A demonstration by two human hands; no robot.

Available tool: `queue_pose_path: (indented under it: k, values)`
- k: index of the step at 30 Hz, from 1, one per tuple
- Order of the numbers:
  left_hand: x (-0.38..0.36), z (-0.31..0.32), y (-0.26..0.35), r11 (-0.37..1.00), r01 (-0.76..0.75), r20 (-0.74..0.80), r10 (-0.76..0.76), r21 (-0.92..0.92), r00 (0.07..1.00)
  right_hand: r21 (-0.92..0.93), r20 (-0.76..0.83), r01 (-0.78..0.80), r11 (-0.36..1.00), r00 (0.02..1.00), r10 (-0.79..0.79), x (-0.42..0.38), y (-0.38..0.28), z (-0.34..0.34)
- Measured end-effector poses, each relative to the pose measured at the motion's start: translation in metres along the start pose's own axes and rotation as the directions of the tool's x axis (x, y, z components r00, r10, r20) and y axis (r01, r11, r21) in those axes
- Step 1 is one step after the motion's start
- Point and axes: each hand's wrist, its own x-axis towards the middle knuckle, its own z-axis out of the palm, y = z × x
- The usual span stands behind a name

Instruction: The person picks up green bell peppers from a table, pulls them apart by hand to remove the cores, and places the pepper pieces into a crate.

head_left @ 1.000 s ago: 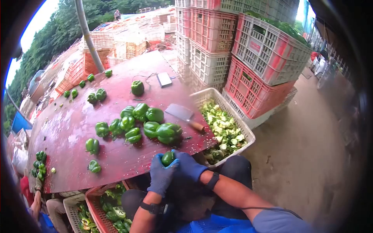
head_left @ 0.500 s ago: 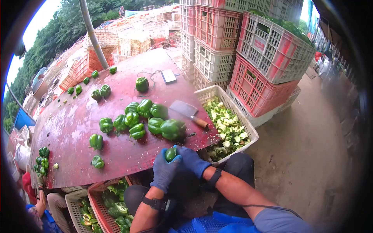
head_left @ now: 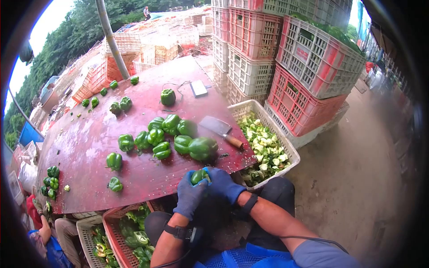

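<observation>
A green bell pepper (head_left: pixel 198 177) is between my two gloved hands, just off the table's near edge. My left hand (head_left: pixel 191 193) wraps round its left side, fingers closed on it. From the right, my right hand (head_left: pixel 225 183) presses against the same pepper with curled fingers, which hide part of it. Past my hands, a large bell pepper (head_left: pixel 203 148) lies on the red table (head_left: pixel 94 187) with several others grouped to its left. A cleaver (head_left: pixel 222 131) with a wooden handle rests to the right of that group.
A crate of pale pepper trimmings (head_left: pixel 292 157) stands at the table's right. Below the near edge is a red crate (head_left: pixel 117 239) of cut peppers. Stacked crates (head_left: pixel 308 96) rise at back right. Another person's hand (head_left: pixel 44 228) shows at lower left.
The pepper has turned a little in my hands, and more of its side shows. My view has tilted slightly, so the table and crates sit a bit further right.
</observation>
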Motion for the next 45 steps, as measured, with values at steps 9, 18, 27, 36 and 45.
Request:
queue_pose_path:
  k: [9,18,27,36,45]
  values:
    - [0.005,-0.002,-0.014,0.993,-0.056,0.004,0.057,-0.102,0.998,-0.037,-0.188,0.056,0.998,0.980,-0.062,0.000,0.013,0.015]
    - [0.004,0.004,-0.007,0.999,-0.012,-0.024,0.011,-0.030,1.000,-0.077,-0.032,-0.109,0.991,0.994,0.107,-0.001,0.001,0.006]
    - [0.010,-0.009,-0.010,0.863,0.074,0.124,-0.013,-0.500,0.992,0.069,-0.089,-0.036,0.997,0.995,0.042,0.000,-0.004,-0.012]
    - [0.003,-0.022,0.000,0.768,0.110,0.185,0.011,-0.631,0.983,0.161,-0.167,0.088,0.983,0.984,-0.061,-0.007,0.002,-0.021]
    - [0.009,-0.030,-0.009,0.753,0.189,0.307,0.018,-0.630,0.952,0.564,0.086,-0.120,0.817,0.993,0.086,-0.010,0.012,-0.027]
